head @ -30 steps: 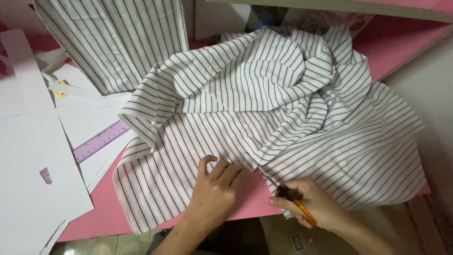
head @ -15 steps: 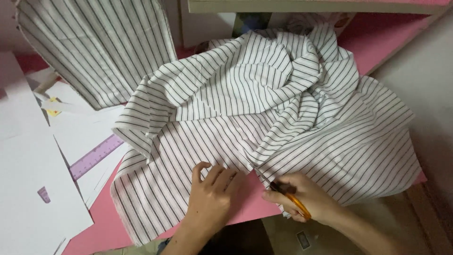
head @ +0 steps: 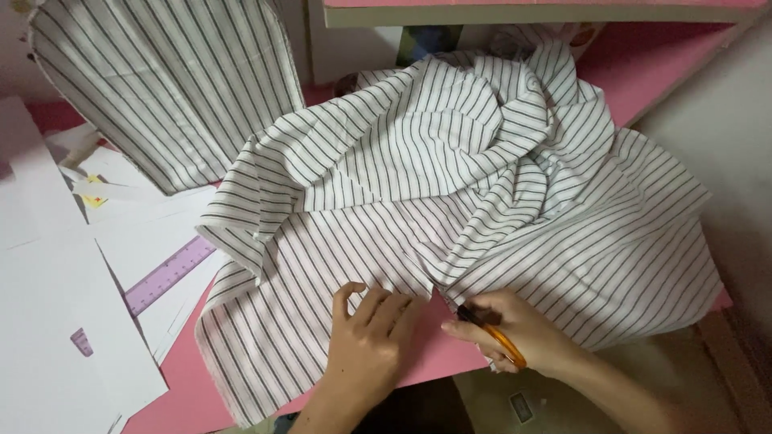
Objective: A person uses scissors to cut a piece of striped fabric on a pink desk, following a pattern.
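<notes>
Cutting: striped cloth (head: 450, 201) lies heaped on a pink worktop (head: 675, 72), seen from above by the person at work.
Cloth: white with thin dark stripes, bunched in soft folds from the centre toward 2 o'clock, its flatter lower edge running along the near side of the worktop at 6 o'clock.
Left hand (head: 370, 341): at 6 o'clock, palm down and fingers spread, pressing the cloth flat just beside the cut.
Right hand (head: 515, 333): at 5 o'clock, closed around the orange handle of scissors (head: 490, 333), blades pointing toward 11 o'clock into a slit in the cloth edge.
Handling: the cloth looks light, limp and quick to slide or wrinkle; it seems best held flat under an open palm close to the blades, not pinched or lifted.
Other piece: a cut striped panel (head: 169, 88) with a rounded end lies at 10 o'clock.
Paper: white sheets (head: 56, 337) and a purple ruler (head: 165, 276) sit at 8 o'clock, apart from both hands.
</notes>
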